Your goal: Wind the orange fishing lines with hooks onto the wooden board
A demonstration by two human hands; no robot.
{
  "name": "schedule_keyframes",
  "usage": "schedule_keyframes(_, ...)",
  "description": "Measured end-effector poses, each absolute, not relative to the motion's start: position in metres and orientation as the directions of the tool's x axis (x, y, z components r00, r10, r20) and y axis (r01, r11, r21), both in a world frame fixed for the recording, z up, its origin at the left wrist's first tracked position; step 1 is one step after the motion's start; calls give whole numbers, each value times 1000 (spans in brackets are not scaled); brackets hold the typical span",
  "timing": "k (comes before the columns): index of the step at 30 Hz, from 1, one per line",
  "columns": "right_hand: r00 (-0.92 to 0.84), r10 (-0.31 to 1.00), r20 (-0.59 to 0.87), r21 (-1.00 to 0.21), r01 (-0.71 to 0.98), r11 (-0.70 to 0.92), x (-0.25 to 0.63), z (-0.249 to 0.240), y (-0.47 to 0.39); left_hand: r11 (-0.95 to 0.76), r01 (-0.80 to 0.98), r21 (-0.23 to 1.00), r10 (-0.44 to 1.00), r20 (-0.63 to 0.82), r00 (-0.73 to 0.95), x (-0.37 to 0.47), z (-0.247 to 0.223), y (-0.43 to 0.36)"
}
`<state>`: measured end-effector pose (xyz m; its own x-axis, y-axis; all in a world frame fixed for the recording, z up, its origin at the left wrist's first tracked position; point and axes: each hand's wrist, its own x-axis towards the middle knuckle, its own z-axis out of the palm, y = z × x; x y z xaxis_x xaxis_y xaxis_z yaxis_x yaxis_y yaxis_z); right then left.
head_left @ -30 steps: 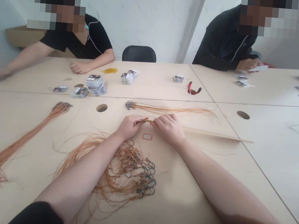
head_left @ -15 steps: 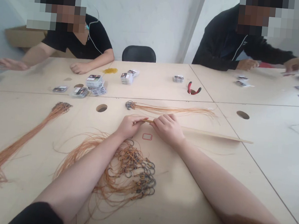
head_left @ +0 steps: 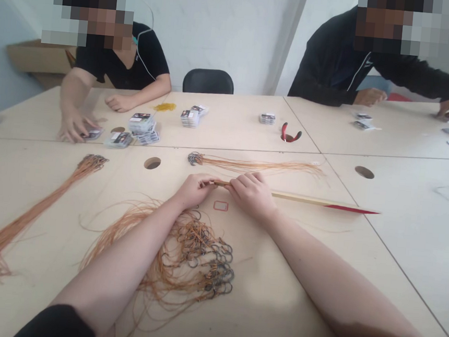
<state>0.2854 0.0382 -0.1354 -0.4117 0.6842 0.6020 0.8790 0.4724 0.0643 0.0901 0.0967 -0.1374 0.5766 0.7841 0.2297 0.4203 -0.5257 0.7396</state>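
My left hand (head_left: 197, 191) and my right hand (head_left: 252, 194) are close together at the middle of the table, fingers pinched. Both grip a long, thin, pale strip (head_left: 304, 198); its brownish part shows between my fingertips, and its far end, past my right hand, shows a red face. The strip's material is unclear. Below my left wrist lies a loose tangle of fishing hooks (head_left: 217, 273) tied to orange lines (head_left: 124, 233). A small red-edged label (head_left: 221, 206) lies just below my fingers.
Beyond my hands lies a bundle of hooked lines (head_left: 248, 165); another bundle (head_left: 27, 217) stretches along the left. Red-handled pliers (head_left: 298, 136) rest at a table hole. Stacks of small plastic boxes (head_left: 142, 123) stand in front of a person (head_left: 148, 57). Another person (head_left: 327, 67) works at far right.
The strip has turned in my fingers, and red now shows near its right end. The person at left has brought a hand down onto a small box; the other person's hand has moved right.
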Motion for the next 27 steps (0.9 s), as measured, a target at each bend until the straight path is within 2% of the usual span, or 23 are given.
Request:
schedule_keyframes(4,-371,723,583,-25,881,473,287,-136,39,-448,445,775,785,102,612,89,-132,95)
schedule_keyframes(10,-329,707,626,-146,842,520,290,-138,41,-247,293,924,710,-33,703,89,-127,94)
schedule_keyframes(15,-397,687,608,-118,811,573,292,-143,43,-102,270,957,707,-121,697,90,-129,96)
schedule_keyframes(20,-466,710,528,-65,811,581,292,-142,45,-149,306,940,726,-105,679,92,-130,98)
schedule_keyframes(24,-516,726,455,-12,812,584,291,-136,43,-133,297,946,721,-113,683,92,-129,98)
schedule_keyframes(27,-523,739,425,-15,812,584,289,-131,40,-110,289,951,751,-111,651,91,-129,99)
